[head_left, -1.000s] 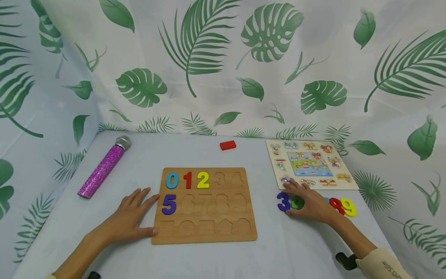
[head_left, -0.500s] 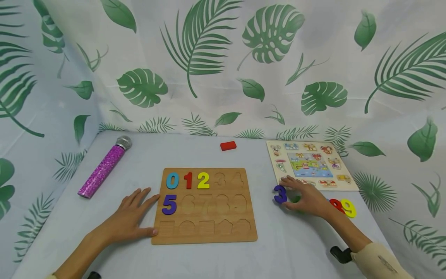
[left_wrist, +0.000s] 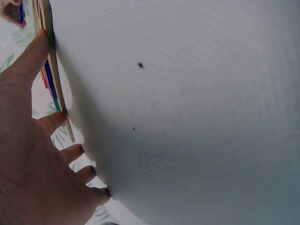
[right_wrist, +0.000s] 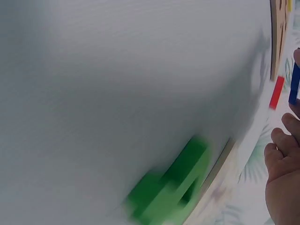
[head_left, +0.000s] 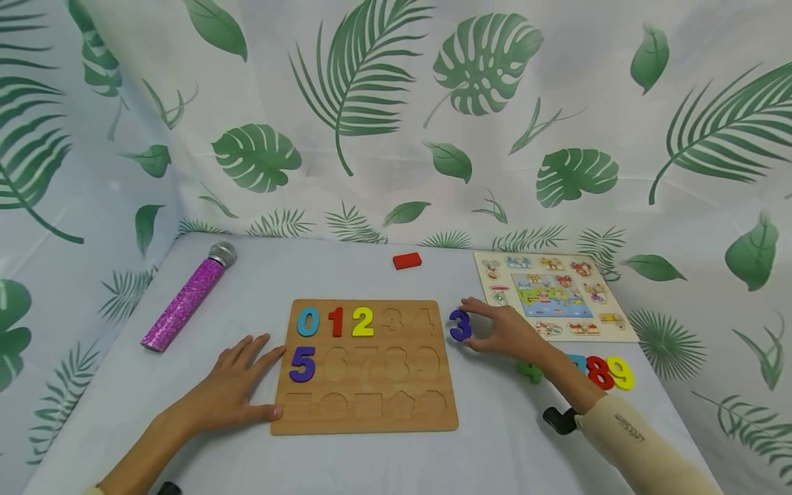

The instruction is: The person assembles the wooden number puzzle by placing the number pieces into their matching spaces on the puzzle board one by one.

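Observation:
My right hand [head_left: 510, 333] pinches a purple number 3 [head_left: 460, 326] between thumb and fingers, just off the right edge of a wooden number board [head_left: 365, 425]. In the right wrist view the piece's blue edge [right_wrist: 294, 84] shows at the fingertips. Seated in the board are a blue 0 [head_left: 307, 322], a red 1 [head_left: 335, 322], a yellow 2 [head_left: 363, 322] and a purple 5 [head_left: 302, 364]; the other recesses show bare wood. With spread fingers, my left hand [head_left: 229, 392] touches the board's left edge, thumb near its lower corner.
Right of the board lie a green 4 [head_left: 530, 371], partly behind my right wrist, a blue piece [head_left: 578, 361], a red 8 [head_left: 599, 372] and a yellow 9 [head_left: 621, 372]. Behind them is a picture puzzle [head_left: 551, 295]. A red block [head_left: 407, 260] and a glittery microphone [head_left: 188, 297] lie farther off.
My right hand has lifted the purple 3 from the row of loose numbers and carried it left to beside the board. The left hand stays at the board's edge.

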A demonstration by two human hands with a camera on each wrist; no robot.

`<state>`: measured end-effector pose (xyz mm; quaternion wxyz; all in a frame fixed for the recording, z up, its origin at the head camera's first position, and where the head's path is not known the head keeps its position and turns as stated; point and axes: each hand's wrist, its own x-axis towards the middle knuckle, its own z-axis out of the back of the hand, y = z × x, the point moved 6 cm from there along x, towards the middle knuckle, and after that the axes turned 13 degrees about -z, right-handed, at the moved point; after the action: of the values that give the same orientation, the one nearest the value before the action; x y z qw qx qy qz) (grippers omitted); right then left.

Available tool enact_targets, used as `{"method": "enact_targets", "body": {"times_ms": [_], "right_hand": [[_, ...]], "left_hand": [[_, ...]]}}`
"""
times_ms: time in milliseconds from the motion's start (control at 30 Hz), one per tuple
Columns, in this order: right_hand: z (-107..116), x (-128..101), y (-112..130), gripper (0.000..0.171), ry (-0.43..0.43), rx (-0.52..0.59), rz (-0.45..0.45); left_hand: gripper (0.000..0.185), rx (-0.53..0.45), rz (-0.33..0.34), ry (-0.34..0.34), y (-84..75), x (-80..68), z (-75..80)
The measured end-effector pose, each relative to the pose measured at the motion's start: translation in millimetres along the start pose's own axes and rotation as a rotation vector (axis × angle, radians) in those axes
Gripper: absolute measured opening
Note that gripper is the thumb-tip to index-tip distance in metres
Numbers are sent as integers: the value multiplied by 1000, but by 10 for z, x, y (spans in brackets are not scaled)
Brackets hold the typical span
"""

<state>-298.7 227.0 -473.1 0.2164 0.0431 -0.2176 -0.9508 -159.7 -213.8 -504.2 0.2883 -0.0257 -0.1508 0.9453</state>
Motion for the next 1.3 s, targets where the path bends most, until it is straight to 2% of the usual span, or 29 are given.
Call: {"method": "enact_targets", "body": {"times_ms": [367, 533, 867, 1033, 1300], "right_hand": [[-266, 444, 437, 64, 24, 40, 91], [-393, 564, 572, 65, 59, 33, 79], [-598, 677, 704, 69, 96, -16, 68], [-624, 682, 721, 69, 105, 1, 80], [-630, 704, 775, 67, 102, -36, 85]], "left_hand": [[99, -7, 1, -4, -10, -4, 13], [99, -11, 9, 1, -11, -3, 20], [100, -7, 15, 11, 25, -1, -16], [99, -12, 10, 6, 18, -2, -7], [99, -11, 9, 5, 22, -3, 2]]}}
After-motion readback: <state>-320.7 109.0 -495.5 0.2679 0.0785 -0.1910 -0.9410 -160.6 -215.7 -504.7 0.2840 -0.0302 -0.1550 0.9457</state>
